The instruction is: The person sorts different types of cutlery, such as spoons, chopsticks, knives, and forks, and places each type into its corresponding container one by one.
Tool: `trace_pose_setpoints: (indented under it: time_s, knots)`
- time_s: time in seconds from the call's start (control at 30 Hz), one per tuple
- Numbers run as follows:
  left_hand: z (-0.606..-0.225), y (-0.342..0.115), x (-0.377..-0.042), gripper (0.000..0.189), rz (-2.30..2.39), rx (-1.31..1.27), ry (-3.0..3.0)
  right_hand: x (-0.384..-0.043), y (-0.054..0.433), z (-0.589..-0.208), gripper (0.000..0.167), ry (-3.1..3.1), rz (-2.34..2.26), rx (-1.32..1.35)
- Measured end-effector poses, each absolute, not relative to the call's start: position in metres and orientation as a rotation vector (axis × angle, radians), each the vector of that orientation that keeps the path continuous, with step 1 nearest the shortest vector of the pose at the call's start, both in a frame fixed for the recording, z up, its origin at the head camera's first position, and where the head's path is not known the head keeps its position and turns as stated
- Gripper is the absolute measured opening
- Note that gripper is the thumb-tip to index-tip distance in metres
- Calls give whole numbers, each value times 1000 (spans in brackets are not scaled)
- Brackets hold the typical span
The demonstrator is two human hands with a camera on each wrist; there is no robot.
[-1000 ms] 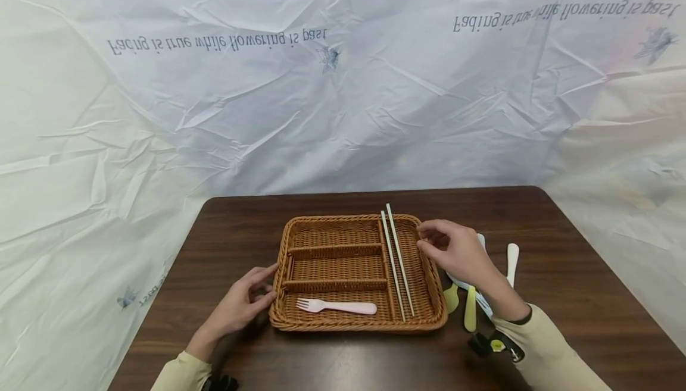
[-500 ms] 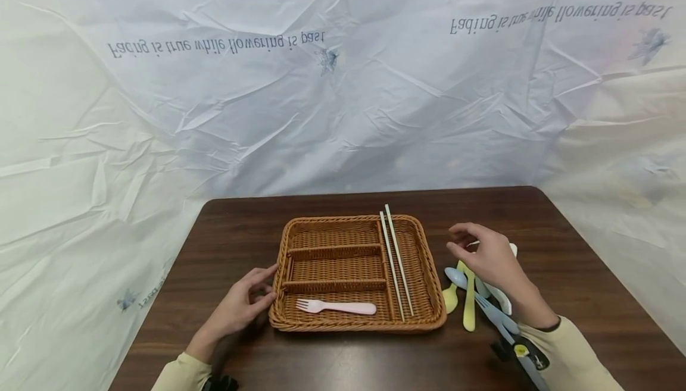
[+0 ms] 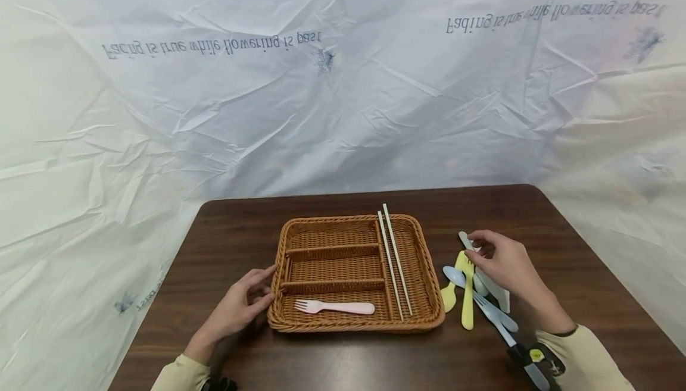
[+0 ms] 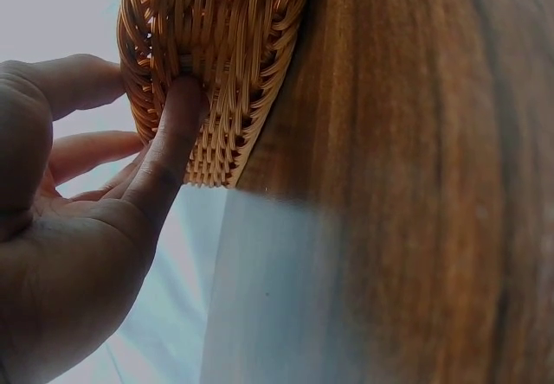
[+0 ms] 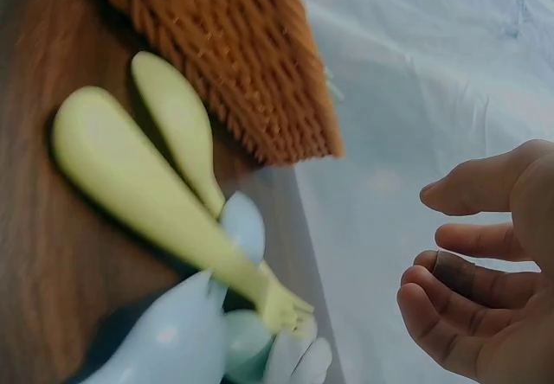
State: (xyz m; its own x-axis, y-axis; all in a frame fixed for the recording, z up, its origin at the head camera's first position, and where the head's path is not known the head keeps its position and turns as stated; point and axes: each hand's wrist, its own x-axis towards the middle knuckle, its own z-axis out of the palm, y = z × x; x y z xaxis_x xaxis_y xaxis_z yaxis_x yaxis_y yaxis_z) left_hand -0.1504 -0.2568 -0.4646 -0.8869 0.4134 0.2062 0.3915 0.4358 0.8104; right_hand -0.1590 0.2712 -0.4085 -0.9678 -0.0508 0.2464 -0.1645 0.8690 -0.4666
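Observation:
A brown wicker basket with compartments stands mid-table. My left hand touches its left side; in the left wrist view the thumb rests against the woven outer wall. Inside lie a pink fork in the front compartment and two pale chopsticks slanting over the right one. My right hand hovers over a loose pile of cutlery to the basket's right, fingers loosely bent and holding nothing. The pile includes a yellow fork, a yellow spoon, a blue spoon and a blue fork.
Pale pieces of cutlery lie partly hidden beneath my right hand, one grey handle end showing behind it. The dark wooden table ends at a white printed sheet hanging behind and at both sides.
My right hand has moved from the basket's right rim rightward to over the cutlery pile, uncovering more of the pieces. My left hand stays at the basket's left side.

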Motion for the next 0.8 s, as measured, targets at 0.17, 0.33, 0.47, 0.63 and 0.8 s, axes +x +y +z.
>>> trace_pose_setpoints:
  time_s: [0.17, 0.33, 0.47, 0.63, 0.8]
  knots:
    - [-465, -257, -150, 56, 1495, 714, 2644, -158, 278, -417, 35, -2855, 718, 151]
    - [-465, -257, -150, 56, 1501, 725, 2630, -159, 279, -428, 37, -2901, 737, 146]
    - [-466, -257, -150, 55, 1521, 762, 2601, -159, 275, -434, 42, -2946, 746, 150]
    - [-465, -256, -150, 56, 1530, 773, 2595, -159, 272, -440, 47, -2959, 728, 146]
    - [-465, -256, -149, 56, 1530, 786, 2607, -162, 272, -442, 50, -2997, 664, 133]
